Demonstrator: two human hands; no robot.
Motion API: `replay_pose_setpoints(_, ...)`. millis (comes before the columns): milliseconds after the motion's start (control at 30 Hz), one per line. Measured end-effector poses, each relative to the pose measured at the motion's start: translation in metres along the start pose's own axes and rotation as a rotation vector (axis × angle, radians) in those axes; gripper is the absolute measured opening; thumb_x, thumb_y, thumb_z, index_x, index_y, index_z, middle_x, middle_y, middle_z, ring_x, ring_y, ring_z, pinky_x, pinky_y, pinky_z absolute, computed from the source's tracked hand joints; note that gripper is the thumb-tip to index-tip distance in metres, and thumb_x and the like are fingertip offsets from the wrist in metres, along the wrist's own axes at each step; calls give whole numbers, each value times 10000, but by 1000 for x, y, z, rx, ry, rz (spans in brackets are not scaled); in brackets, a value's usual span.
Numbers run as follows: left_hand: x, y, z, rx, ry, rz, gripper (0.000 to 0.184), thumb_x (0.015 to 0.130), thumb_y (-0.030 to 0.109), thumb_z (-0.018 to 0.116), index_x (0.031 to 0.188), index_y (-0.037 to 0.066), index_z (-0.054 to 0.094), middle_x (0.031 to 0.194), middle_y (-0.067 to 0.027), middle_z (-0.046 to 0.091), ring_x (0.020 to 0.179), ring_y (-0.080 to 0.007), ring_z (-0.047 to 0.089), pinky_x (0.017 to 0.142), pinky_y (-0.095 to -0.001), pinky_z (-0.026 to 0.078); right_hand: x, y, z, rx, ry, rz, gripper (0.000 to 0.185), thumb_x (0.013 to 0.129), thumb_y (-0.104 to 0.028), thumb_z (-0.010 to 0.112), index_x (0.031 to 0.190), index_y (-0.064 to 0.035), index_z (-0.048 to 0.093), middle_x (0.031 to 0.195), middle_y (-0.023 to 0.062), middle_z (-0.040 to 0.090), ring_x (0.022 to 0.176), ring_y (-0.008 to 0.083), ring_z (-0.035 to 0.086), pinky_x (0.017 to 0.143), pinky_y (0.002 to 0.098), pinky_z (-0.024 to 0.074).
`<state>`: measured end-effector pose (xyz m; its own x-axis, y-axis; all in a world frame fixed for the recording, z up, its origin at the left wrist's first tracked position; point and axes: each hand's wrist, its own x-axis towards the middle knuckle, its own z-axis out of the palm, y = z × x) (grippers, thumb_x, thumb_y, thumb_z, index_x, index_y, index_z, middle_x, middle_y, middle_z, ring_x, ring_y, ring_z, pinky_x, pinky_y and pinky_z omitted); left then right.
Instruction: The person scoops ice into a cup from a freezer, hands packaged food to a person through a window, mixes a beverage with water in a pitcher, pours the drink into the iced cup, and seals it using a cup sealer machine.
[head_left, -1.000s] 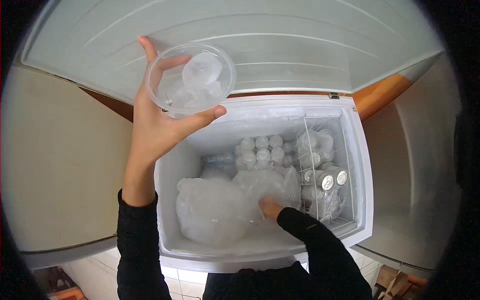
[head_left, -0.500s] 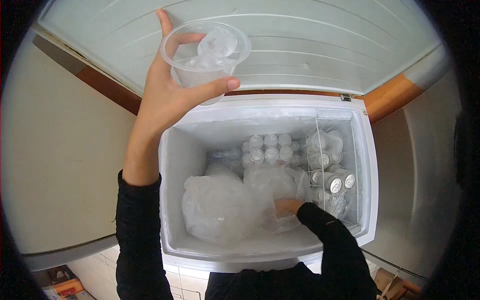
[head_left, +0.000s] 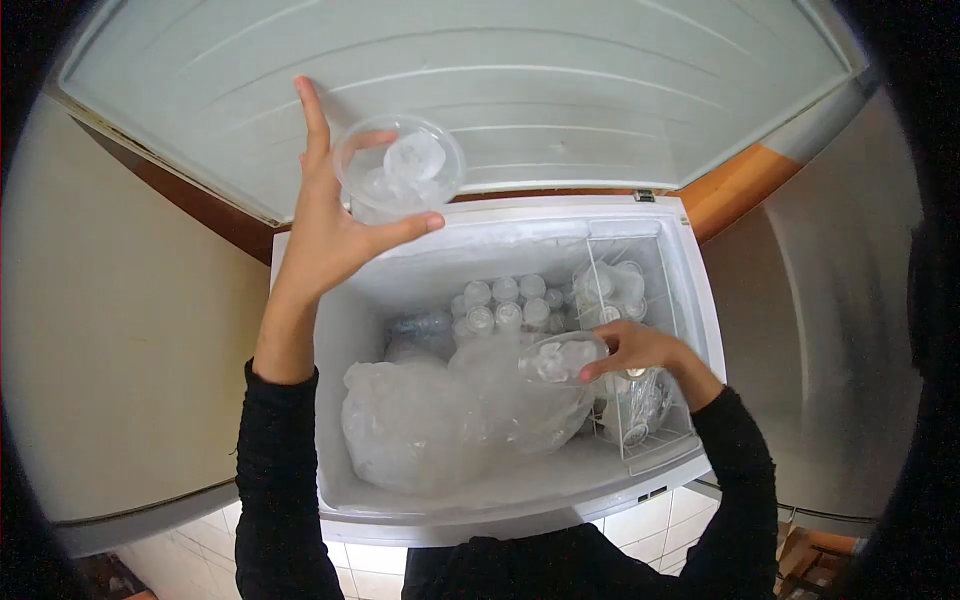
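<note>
My left hand (head_left: 335, 225) is wrapped round a clear plastic cup (head_left: 400, 165) with ice pieces in it, held up near the raised freezer lid. My right hand (head_left: 640, 350) grips a smaller clear scoop or cup (head_left: 563, 358) that also holds ice, over the inside of the chest freezer. Below and left of it lie large frosty plastic bags (head_left: 420, 425), with cold mist over them. Whether the bags are open cannot be made out.
The white freezer rim (head_left: 480, 528) surrounds the bags. Upright bottles or cans (head_left: 508, 300) stand at the back. A wire basket (head_left: 660, 455) at the right holds cans and wrapped items. The lid (head_left: 560, 90) stands raised behind; large appliances flank both sides.
My right hand has risen out of the bag with the ice-filled scoop or cup now visible in it. My left hand still holds its cup, now lower in view than half a second ago.
</note>
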<state>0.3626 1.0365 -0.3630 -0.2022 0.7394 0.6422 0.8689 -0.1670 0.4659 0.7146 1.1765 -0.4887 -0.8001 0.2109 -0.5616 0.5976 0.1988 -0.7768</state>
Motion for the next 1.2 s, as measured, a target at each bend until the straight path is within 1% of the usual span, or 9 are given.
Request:
replay_pose_setpoints(100,-2,7,4,-57,27,-15,730,487,437,876,1072,87,615,1525,-249,-93,1403,-443,92,1012,-709,83,-37,-87,-41,-183,42,2,540,725,-333,808,1140,-34,634,816,-14,647,709,70,529,591,274,434)
replay_pose_setpoints(267,-9,10,5,-31,29,-20,709,469,446,878,1030,93,628,1528,-241,-98,1406,-454,30,991,-734,63,-63,-189,-84,-364,202,-207,547,717,-401,790,1105,-42,648,691,-21,600,599,68,479,533,220,377)
replay_pose_setpoints(567,-8,14,4,-64,33,-111,737,481,430,878,1065,60,624,1536,-220,-95,1420,-411,17,1000,-723,50,-30,-318,-42,-1238,662,-188,586,664,-439,773,1047,-21,622,830,189,668,831,355,641,745,408,495)
replay_pose_setpoints(667,-9,11,6,-158,59,-158,760,484,417,881,1087,38,617,1540,-207,-90,1424,-392,45,1013,-710,51,-34,-332,-31,-1355,743,-131,500,691,-391,760,1004,-28,619,824,165,665,840,361,632,737,418,491)
replay_pose_setpoints(867,-12,10,-6,-174,116,-94,747,502,369,890,1095,21,599,1543,-200,-82,1378,-382,245,1059,-641,106,-76,-297,-25,-1241,915,-205,385,731,-302,734,967,-35,584,776,153,653,776,353,639,679,439,495)
replay_pose_setpoints(967,-12,13,-25,-370,247,-153,742,537,309,893,1126,-4,569,1543,-204,-60,1370,-352,272,1091,-518,194,-73,-229,-13,-1264,689,-94,484,723,-345,734,1029,-22,545,754,167,649,754,342,649,655,460,487)
replay_pose_setpoints(1000,-12,12,-31,-482,302,-192,742,551,286,893,1140,-13,557,1544,-206,-51,1374,-340,266,1099,-471,224,-58,-203,1,-1227,518,141,552,751,-465,685,1127,-85,546,769,149,654,768,333,648,665,453,484)
replay_pose_setpoints(1067,-12,5,-40,-449,378,-144,774,575,228,890,1195,-47,517,1539,-218,-23,1371,-295,261,1068,-365,300,-13,-97,31,-1146,236,194,479,767,-424,666,1089,-81,576,846,171,670,807,352,654,691,475,486)
replay_pose_setpoints(1200,-15,-2,-59,-279,370,-108,843,579,222,885,1252,-62,465,1533,-236,12,1340,-279,314,1054,-365,315,48,33,132,-885,-31,161,244,798,-222,580,891,-9,652,909,179,677,845,373,653,754,487,494)
